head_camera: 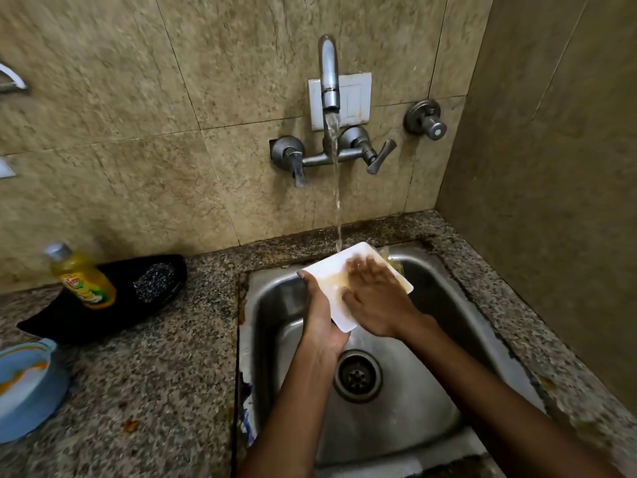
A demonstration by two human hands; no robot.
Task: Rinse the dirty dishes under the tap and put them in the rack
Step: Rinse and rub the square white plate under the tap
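I held the square white plate [332, 270] tilted under the tap's stream, left hand [319, 319] gripping its near edge, right hand [374, 298] spread flat on the brown smear, which I judged needed firmer rubbing.

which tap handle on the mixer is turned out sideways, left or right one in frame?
The right handle: its lever angles outward to the right. The left handle hangs straight down.
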